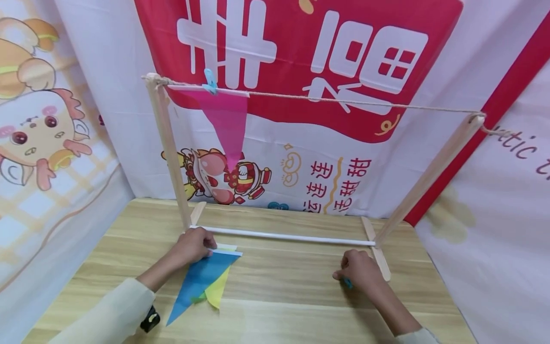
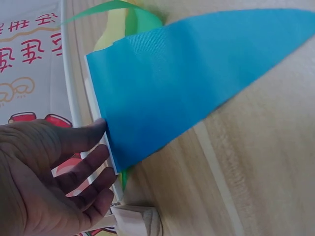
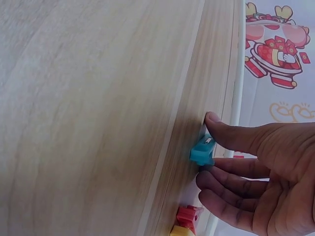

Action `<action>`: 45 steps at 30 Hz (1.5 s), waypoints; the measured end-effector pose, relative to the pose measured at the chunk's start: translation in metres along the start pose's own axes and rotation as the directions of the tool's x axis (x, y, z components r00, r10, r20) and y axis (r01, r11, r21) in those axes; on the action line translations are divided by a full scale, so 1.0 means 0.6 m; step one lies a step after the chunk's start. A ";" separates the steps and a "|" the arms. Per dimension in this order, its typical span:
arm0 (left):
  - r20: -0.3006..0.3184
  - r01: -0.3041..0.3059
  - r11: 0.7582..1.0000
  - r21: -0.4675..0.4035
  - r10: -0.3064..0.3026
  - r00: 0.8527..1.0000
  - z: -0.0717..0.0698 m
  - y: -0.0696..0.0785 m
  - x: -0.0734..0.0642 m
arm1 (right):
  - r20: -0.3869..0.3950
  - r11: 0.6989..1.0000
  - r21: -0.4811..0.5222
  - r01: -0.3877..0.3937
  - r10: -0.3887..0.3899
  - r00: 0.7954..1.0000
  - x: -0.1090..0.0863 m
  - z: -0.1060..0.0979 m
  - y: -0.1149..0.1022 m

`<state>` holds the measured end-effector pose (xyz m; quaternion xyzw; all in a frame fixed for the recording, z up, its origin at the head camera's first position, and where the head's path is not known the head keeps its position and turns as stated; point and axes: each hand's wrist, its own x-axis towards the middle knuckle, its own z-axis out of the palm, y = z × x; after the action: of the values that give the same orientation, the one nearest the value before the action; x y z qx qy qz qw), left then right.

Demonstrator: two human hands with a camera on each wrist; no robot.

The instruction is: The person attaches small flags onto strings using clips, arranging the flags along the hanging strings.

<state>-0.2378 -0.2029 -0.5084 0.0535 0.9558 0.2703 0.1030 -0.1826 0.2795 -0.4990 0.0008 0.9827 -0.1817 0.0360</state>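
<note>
In the head view's lower left, the left hand [image 1: 194,246] pinches a white-edged blue triangular pennant [image 1: 203,276] over the wooden desk [image 1: 292,286]; at lower right, the right hand [image 1: 361,271] pinches a small teal plastic clip [image 3: 202,152]. A pink triangular pennant [image 1: 229,117] hangs upper left.

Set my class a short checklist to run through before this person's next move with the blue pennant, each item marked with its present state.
1. Blue pennant in the left hand, by its white edge: ok.
2. Blue clip in the right hand: ok.
3. String fastened to the left post and right post: ok, wound round both tops.
4. Bare string to the right of the pink pennant: ok.
5. Yellow pennant uncovered: not ok, the blue pennant partly covers it.
6. Clip's jaws squeezed open: cannot tell.
</note>
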 end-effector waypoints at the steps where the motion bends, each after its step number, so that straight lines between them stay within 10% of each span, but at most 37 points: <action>1: -0.008 -0.005 1.000 -0.004 0.005 1.000 0.000 0.000 0.000 | 0.002 1.000 -0.007 -0.002 0.002 1.000 0.001 0.000 0.000; 21: 0.052 -0.017 0.996 0.087 0.013 0.999 -0.007 -0.008 0.015 | -0.008 0.997 -0.072 -0.012 0.011 1.000 -0.002 -0.001 -0.014; 45: 0.011 -0.128 0.987 -0.093 0.129 0.992 -0.037 0.025 -0.012 | -0.048 0.986 -0.041 0.163 -0.165 0.985 -0.012 0.002 -0.010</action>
<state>-0.2352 -0.2025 -0.4811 0.1123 0.9359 0.3198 0.0957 -0.1755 0.2737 -0.4975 -0.0759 0.9832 -0.1660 -0.0042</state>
